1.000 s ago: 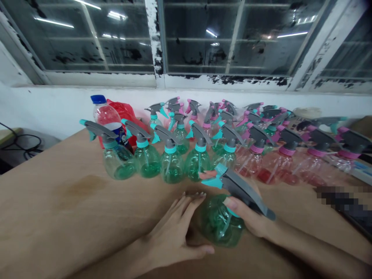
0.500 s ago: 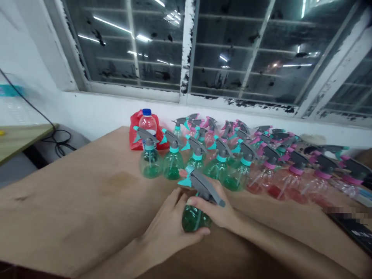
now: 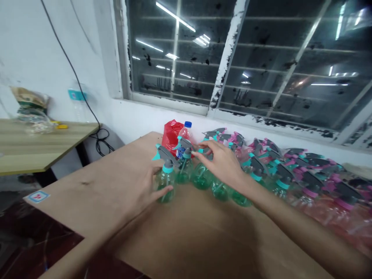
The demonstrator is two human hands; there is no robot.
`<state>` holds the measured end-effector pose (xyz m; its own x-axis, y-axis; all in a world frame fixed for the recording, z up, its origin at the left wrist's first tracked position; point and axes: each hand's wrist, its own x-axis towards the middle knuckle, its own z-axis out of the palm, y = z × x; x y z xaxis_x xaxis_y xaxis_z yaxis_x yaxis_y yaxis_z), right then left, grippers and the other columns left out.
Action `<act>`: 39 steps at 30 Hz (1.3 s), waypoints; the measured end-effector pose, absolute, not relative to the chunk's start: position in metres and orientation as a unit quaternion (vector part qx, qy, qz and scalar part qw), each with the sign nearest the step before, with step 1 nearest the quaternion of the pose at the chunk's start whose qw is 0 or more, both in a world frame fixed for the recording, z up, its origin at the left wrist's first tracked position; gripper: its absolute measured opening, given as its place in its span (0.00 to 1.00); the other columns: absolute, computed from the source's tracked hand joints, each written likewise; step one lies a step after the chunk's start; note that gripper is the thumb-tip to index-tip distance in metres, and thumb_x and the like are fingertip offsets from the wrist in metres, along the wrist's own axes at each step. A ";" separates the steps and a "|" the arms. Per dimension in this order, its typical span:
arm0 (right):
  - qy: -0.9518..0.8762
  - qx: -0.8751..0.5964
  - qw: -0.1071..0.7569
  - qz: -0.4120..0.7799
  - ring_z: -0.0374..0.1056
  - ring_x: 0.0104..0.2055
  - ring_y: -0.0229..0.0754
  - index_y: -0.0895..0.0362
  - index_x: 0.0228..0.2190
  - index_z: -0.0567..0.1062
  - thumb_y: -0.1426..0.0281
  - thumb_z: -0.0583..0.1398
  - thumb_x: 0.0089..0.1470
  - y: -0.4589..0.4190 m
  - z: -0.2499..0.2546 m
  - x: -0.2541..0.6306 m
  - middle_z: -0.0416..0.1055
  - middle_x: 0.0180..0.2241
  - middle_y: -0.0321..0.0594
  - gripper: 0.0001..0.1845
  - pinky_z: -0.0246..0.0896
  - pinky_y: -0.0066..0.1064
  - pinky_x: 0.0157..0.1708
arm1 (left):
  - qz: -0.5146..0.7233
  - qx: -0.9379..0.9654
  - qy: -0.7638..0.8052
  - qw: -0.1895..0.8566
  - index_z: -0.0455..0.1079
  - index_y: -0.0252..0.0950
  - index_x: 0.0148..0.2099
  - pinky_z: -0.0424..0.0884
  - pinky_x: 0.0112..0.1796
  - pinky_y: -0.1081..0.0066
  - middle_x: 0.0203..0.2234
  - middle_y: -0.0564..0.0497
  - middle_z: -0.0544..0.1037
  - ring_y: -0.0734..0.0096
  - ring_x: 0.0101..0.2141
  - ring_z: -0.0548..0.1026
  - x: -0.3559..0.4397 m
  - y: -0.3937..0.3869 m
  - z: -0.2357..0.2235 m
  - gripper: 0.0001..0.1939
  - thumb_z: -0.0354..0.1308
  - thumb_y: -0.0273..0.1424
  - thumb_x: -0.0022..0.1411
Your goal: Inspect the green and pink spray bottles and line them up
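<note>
My left hand [image 3: 148, 190] wraps round the body of a spray bottle [image 3: 167, 182] with a grey head, teal collar and green liquid. This bottle stands upright at the left end of the front row. Just to its right is another green spray bottle [image 3: 185, 166]. My right hand [image 3: 222, 159] reaches over the row with thumb and fingers apart, their tips close to the back of that bottle's head. Whether they touch it I cannot tell. Below the right hand stand more green bottles [image 3: 202, 178], their tops partly hidden by it.
Several spray bottles with pink collars [image 3: 344, 201] fill the table's right side. Behind the row are a red plastic bag [image 3: 171, 133] and a blue-capped drink bottle [image 3: 187, 131]. A black cable [image 3: 66, 54] hangs by a second table [image 3: 58, 145] at left. Windows line the wall.
The bottle held in both hands has moved to the row's left end, with only my left hand round it. My right hand has left it and moved over the row. The view has turned left.
</note>
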<state>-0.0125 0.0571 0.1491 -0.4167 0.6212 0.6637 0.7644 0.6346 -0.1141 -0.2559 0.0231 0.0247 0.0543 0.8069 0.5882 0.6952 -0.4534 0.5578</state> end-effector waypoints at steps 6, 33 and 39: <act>-0.819 -0.471 0.293 -0.146 0.72 0.34 0.56 0.63 0.40 0.77 0.55 0.56 0.55 0.094 0.152 -0.047 0.77 0.34 0.53 0.24 0.59 0.40 0.29 | 0.457 0.689 0.561 0.049 0.65 0.38 0.49 0.66 0.47 0.52 0.45 0.44 0.73 0.49 0.47 0.71 -0.290 0.062 0.035 0.30 0.62 0.51 0.51; -0.854 -0.434 0.248 -0.143 0.71 0.24 0.46 0.54 0.30 0.79 0.55 0.58 0.56 0.047 0.152 -0.027 0.76 0.22 0.42 0.17 0.53 0.34 0.20 | 0.500 0.662 0.556 -0.049 0.58 0.40 0.57 0.65 0.48 0.54 0.48 0.45 0.66 0.54 0.49 0.67 -0.262 0.014 0.045 0.26 0.53 0.48 0.63; -0.852 -0.443 0.235 -0.148 0.72 0.24 0.48 0.54 0.32 0.79 0.56 0.58 0.56 -0.003 0.150 0.025 0.77 0.21 0.40 0.15 0.49 0.32 0.19 | 0.361 0.783 0.504 0.053 0.56 0.43 0.59 0.67 0.48 0.56 0.50 0.47 0.69 0.54 0.49 0.70 -0.183 -0.042 0.038 0.28 0.57 0.45 0.62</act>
<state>0.0246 -0.0026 0.1495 -0.4971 0.6853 0.5323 0.8245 0.5642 0.0436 -0.1830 -0.0425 0.0383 0.2309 0.8277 0.5115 0.7505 -0.4861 0.4477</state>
